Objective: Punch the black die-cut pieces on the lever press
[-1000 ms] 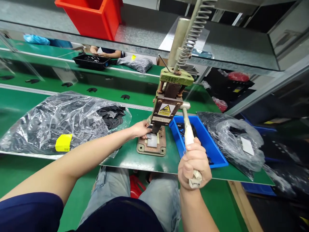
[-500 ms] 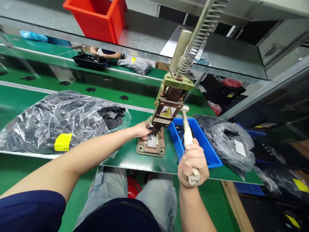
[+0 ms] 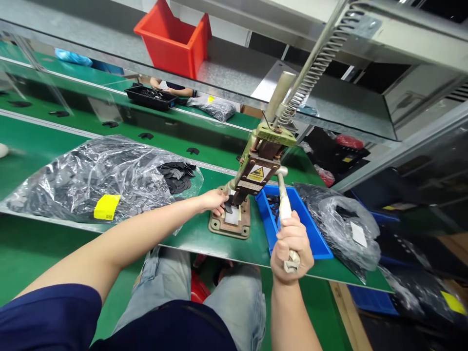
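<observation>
My right hand is wrapped around the taped lever handle of a green hand press, in front of a blue bin. With its fingers pinched, my left hand holds a small black flat piece beside the press ram. Under that piece a light-coloured plate lies on the press's metal base. My fingers hide part of the black piece. A yellow warning label is on the press front.
At the left lies a clear plastic bag of black pieces. Another plastic bag is right of the bin. A red bin stands on the shelf above. Black pieces are spaced along the green strip behind; a co-worker's hands show beyond.
My left hand has shifted slightly back from the ram, and more of the black piece shows. My right hand stays on the lever. The whole view has moved a little.
</observation>
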Motion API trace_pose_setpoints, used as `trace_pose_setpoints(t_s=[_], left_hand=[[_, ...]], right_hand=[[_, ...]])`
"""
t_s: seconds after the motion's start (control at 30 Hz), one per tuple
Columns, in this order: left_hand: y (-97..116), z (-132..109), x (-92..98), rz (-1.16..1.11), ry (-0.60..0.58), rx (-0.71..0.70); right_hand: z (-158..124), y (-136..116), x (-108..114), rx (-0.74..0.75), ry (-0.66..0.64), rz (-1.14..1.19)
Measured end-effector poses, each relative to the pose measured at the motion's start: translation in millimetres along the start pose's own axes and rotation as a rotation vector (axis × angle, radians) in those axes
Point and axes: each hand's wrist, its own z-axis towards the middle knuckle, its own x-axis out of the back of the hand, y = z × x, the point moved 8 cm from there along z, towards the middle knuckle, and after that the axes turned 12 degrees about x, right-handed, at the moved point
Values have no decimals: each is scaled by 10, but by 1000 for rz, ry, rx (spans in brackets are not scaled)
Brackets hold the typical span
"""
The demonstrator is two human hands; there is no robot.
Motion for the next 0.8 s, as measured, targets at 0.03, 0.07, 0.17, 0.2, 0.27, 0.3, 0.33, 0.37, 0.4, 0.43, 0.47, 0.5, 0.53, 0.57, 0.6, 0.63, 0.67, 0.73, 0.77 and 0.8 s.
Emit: trace_pose_setpoints(t_s=[0.03, 0.07, 0.17, 0.2, 0.27, 0.3, 0.33, 0.37, 0.4, 0.43, 0.47, 0.5, 0.53, 0.57, 0.6, 0.63, 0.67, 0.73, 0.77, 0.8], left_hand=[[28, -37, -32, 6, -36, -25], [66, -78, -55, 23, -79, -57], [189, -220, 80, 159, -131, -191], [214, -265, 229, 235, -82, -236], [221, -370, 631, 435, 102, -315], [197, -434, 841, 556, 210, -342], [144, -497, 1019, 691, 292, -348], [69, -555, 1163, 824, 349, -340], [-19, -610, 1272, 945, 386, -324], [-110, -659, 1345, 1051, 405, -306], [-197, -704, 1386, 1138, 411, -290], [-271, -745, 1399, 1207, 412, -280], [-329, -782, 1388, 1262, 407, -276], [-372, -815, 1361, 1306, 400, -277], [-399, -848, 1321, 1339, 392, -288], [-409, -883, 1271, 1362, 382, -313], [-409, -921, 1217, 1377, 373, -350], [-402, -1000, 1114, 1393, 357, -430], [-405, -1034, 1074, 1396, 353, -461], [-415, -1061, 1045, 1397, 353, -479]], right_hand=[[-1, 4, -1, -4, -3, -8], [-1, 8, -1, -5, -3, -13], [2, 11, -1, 11, 11, 1], [2, 12, -1, 19, 22, 12], [-3, 25, -4, 22, 42, 28], [-7, 35, -5, 19, 52, 31], [-11, 44, -7, 18, 61, 31], [-14, 50, -8, 18, 72, 29], [-16, 54, -8, 22, 83, 26], [-17, 55, -9, 27, 92, 22], [-17, 56, -11, 31, 102, 18], [-17, 57, -14, 33, 109, 16], [-17, 58, -15, 32, 118, 13], [-17, 59, -15, 31, 126, 10], [-16, 57, -14, 32, 134, 7], [-16, 56, -12, 32, 141, 3], [-15, 54, -11, 32, 144, -1], [-16, 51, -11, 35, 145, -5], [-17, 53, -13, 34, 142, -6], [-19, 56, -13, 30, 142, -5]])
